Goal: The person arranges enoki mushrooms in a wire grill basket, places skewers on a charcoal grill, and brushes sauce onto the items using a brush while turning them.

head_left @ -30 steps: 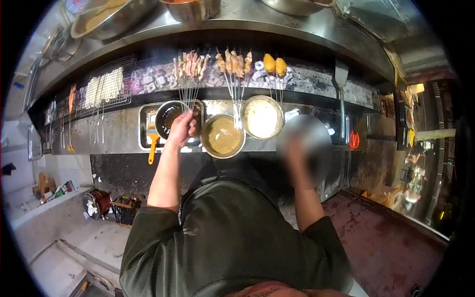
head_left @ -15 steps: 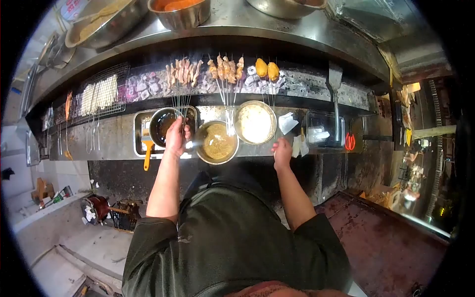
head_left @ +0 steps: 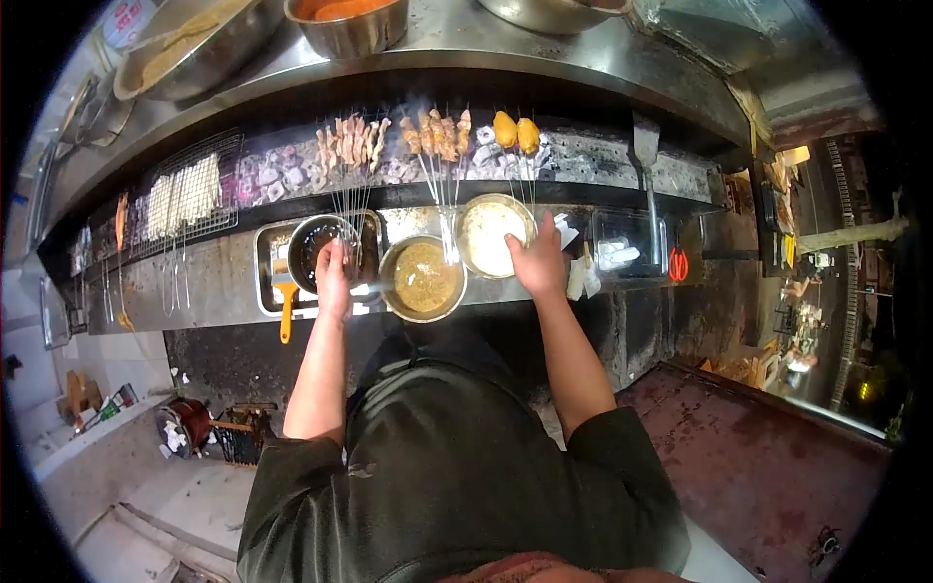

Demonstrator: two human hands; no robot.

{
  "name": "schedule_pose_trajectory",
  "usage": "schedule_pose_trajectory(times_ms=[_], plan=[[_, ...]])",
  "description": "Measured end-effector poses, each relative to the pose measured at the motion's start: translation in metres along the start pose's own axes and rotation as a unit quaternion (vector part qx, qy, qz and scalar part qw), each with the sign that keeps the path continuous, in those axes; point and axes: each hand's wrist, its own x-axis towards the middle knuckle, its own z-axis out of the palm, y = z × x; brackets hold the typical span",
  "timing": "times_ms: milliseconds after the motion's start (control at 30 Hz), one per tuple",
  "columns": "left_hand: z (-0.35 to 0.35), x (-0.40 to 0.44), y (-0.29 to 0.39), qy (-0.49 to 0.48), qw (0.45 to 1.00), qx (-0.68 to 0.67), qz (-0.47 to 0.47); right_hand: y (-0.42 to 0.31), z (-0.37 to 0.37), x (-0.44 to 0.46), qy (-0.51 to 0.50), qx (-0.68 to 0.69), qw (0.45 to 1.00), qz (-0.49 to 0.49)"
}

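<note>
My left hand (head_left: 333,282) is at the front of the pot of dark sauce (head_left: 309,255), fingers drawn together near the lower ends of the thin skewers (head_left: 352,206); what it pinches is too small to tell. Pale meat (head_left: 351,144) on those skewers lies over the coals. My right hand (head_left: 537,262) has thumb and fingers spread at the right edge of the bowl of white contents (head_left: 491,233) and holds nothing. Between my hands stands a bowl of brownish liquid (head_left: 424,279). Behind it are browner meat skewers (head_left: 437,136) and two yellow pieces (head_left: 517,132).
An orange-handled brush (head_left: 286,301) rests at the tray's left side. Wire racks (head_left: 185,199) with white food lie at the left. Further right are a metal spatula (head_left: 649,180), a clear container (head_left: 616,255) and red-handled scissors (head_left: 677,263). Large bowls (head_left: 347,34) line the back shelf.
My right hand, blurred at first and then closed at the front edge, has moved up to the white bowl and spread open. My left hand has shifted slightly down the skewer ends.
</note>
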Motion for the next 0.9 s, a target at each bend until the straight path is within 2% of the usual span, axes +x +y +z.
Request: schedule_pose_trajectory(times_ms=[67,133,167,233,267,333,367,400,467,500,533,600,700,833,900], plan=[[-0.008,-0.006,0.004,0.006,0.999,-0.035,0.013,0.005,0.008,-0.005,0.101,-0.013,0.989,-0.104],[-0.016,-0.016,0.012,0.049,0.997,0.01,0.05,0.007,0.006,-0.022,0.202,-0.043,0.949,-0.238],[-0.025,-0.019,0.012,0.057,0.996,0.003,0.067,0.005,0.005,-0.035,0.21,0.001,0.94,-0.27],[-0.045,-0.024,0.016,0.065,0.992,0.015,0.106,0.013,0.004,-0.062,0.028,0.08,0.977,-0.196],[-0.056,-0.026,0.017,0.056,0.991,-0.036,0.114,0.014,0.005,-0.073,-0.064,0.116,0.979,-0.157],[-0.078,-0.029,0.017,0.064,0.986,0.003,0.156,0.025,0.022,-0.09,-0.116,0.098,0.975,-0.165],[-0.086,-0.036,0.018,0.106,0.983,0.065,0.136,0.031,0.028,-0.093,-0.135,0.087,0.973,-0.165],[-0.091,-0.043,0.024,0.13,0.979,0.111,0.109,0.027,0.026,-0.089,-0.036,0.04,0.977,-0.206],[-0.102,-0.048,0.02,0.118,0.982,0.081,0.125,0.018,0.015,-0.073,0.163,-0.061,0.945,-0.276],[-0.107,-0.051,0.017,0.116,0.983,0.071,0.125,0.011,0.006,-0.058,0.2,-0.092,0.941,-0.256],[-0.106,-0.052,0.019,0.115,0.983,0.059,0.129,0.011,0.001,-0.042,0.211,-0.086,0.943,-0.241],[-0.103,-0.056,0.021,0.118,0.982,0.082,0.126,-0.001,-0.003,-0.018,0.127,-0.109,0.98,-0.11],[-0.105,-0.055,0.021,0.104,0.983,0.086,0.124,-0.014,0.006,0.004,0.004,-0.101,0.995,-0.015],[-0.11,-0.049,0.023,0.106,0.982,0.106,0.119,-0.017,0.016,0.021,-0.011,-0.049,0.996,0.068],[-0.108,-0.051,0.028,0.104,0.982,0.102,0.117,-0.012,0.022,0.021,0.12,-0.064,0.99,-0.044]])
